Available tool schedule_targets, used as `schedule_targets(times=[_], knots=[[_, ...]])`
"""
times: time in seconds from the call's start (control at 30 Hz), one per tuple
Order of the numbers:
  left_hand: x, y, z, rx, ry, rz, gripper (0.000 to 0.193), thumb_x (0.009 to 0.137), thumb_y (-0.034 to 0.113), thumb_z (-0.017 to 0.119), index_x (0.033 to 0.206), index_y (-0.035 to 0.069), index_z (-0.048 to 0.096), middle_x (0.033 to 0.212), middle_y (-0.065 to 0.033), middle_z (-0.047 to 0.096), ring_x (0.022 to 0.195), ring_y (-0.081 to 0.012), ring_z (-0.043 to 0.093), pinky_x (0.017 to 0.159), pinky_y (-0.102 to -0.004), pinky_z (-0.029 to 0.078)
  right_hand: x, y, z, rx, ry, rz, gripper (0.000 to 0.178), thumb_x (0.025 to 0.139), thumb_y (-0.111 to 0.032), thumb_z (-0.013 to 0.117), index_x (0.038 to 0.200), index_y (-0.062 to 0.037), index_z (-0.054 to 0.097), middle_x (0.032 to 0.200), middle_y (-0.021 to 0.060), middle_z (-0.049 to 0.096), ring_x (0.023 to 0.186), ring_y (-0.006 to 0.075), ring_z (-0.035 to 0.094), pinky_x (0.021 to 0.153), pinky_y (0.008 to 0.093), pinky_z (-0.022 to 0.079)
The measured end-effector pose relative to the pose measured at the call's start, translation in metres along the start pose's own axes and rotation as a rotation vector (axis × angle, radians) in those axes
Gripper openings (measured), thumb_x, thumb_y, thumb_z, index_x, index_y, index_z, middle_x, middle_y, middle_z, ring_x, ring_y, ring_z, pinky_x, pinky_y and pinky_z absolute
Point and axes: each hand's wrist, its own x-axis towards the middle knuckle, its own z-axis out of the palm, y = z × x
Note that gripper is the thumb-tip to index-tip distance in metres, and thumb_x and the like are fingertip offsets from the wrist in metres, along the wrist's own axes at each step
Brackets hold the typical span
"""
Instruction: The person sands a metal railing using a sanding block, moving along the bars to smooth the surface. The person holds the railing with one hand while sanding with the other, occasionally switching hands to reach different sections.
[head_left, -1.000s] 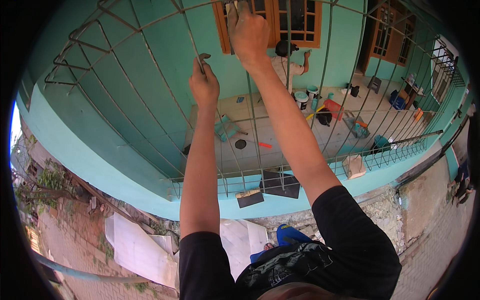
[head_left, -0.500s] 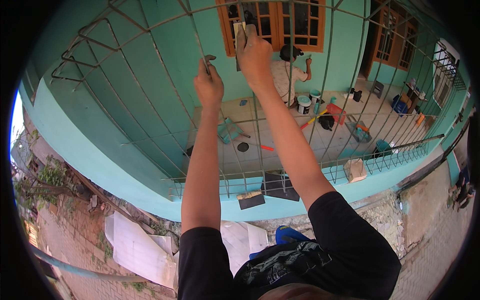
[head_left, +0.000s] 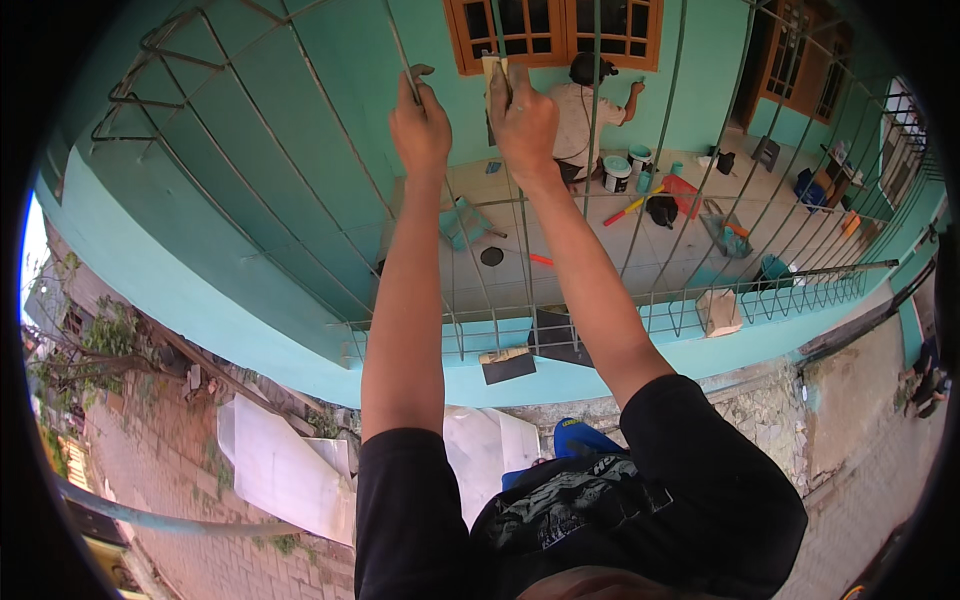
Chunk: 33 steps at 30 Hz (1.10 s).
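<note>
My left hand (head_left: 420,128) is raised to a metal window grille (head_left: 330,120) of thin dark bars, its fingers closed round one upright bar. One finger curls out past the bar. Close by on the right, my right hand (head_left: 527,122) grips a folded piece of sandpaper (head_left: 494,82), pale on one side and dark on the other, against a neighbouring upright bar. My fingers look smudged grey. On the ledge below the grille lie a small dark sheet (head_left: 508,369) and a larger dark piece (head_left: 560,337).
Behind the bars a person (head_left: 575,125) crouches at the green wall, one hand raised to it. Paint buckets (head_left: 617,175), a red dustpan (head_left: 682,196) and a paint tray (head_left: 727,236) stand on the tiled floor. A pale block (head_left: 719,312) rests on the ledge; white sheets (head_left: 285,470) lie below.
The view has shifted, so the floor and ledge appear higher. My right hand and the sandpaper sit lower along the bar. My left hand still holds its bar.
</note>
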Motion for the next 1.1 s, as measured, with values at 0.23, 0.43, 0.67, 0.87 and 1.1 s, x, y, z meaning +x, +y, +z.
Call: schedule_targets(times=[0.23, 0.43, 0.67, 0.87, 1.1], knots=[[0.0, -0.007, 0.003, 0.023, -0.003, 0.007, 0.019, 0.098, 0.01, 0.043, 0.105, 0.006, 0.061, 0.052, -0.0056, 0.046, 0.043, -0.0162, 0.043, 0.044, -0.0339, 0.032, -0.032, 0.016, -0.001, 0.008, 0.004, -0.022, 0.013, 0.092, -0.012, 0.061, 0.088, -0.0008, 0.057, 0.05, 0.0102, 0.055, 0.041, 0.0234, 0.058, 0.039, 0.0347, 0.043], [0.005, -0.019, 0.003, 0.001, 0.039, 0.084, 0.022, 0.098, 0.011, 0.042, 0.104, 0.006, 0.063, 0.051, -0.0017, 0.042, 0.043, -0.0114, 0.038, 0.044, -0.031, 0.03, -0.054, 0.021, 0.0, 0.015, -0.034, -0.009, 0.014, 0.092, -0.014, 0.061, 0.088, -0.0019, 0.057, 0.049, 0.0108, 0.054, 0.042, 0.0244, 0.058, 0.039, 0.035, 0.042], [0.001, -0.002, -0.005, 0.024, -0.03, 0.002, 0.026, 0.099, 0.006, 0.041, 0.117, 0.006, 0.059, 0.054, -0.0081, 0.042, 0.045, -0.0153, 0.038, 0.045, -0.0333, 0.032, -0.058, 0.032, -0.007, 0.091, -0.118, 0.002, 0.019, 0.094, -0.017, 0.059, 0.086, -0.0006, 0.057, 0.049, 0.0138, 0.053, 0.043, 0.03, 0.057, 0.04, 0.0385, 0.042], [0.003, -0.001, -0.004, 0.006, -0.002, 0.028, 0.023, 0.099, 0.008, 0.042, 0.113, 0.005, 0.06, 0.055, -0.0092, 0.044, 0.045, -0.0164, 0.039, 0.046, -0.0332, 0.033, -0.06, 0.032, -0.011, 0.127, -0.164, 0.035, 0.021, 0.095, -0.018, 0.058, 0.083, -0.0004, 0.057, 0.051, 0.0167, 0.054, 0.044, 0.0321, 0.057, 0.042, 0.0403, 0.041], [0.006, -0.016, 0.001, -0.003, 0.016, 0.036, 0.023, 0.099, 0.008, 0.043, 0.114, 0.005, 0.06, 0.056, -0.0087, 0.044, 0.048, -0.0158, 0.041, 0.048, -0.0312, 0.035, -0.047, 0.018, -0.021, 0.163, -0.18, 0.119, 0.024, 0.1, -0.02, 0.053, 0.09, 0.0013, 0.055, 0.057, 0.0169, 0.052, 0.047, 0.0256, 0.053, 0.048, 0.0345, 0.042]])
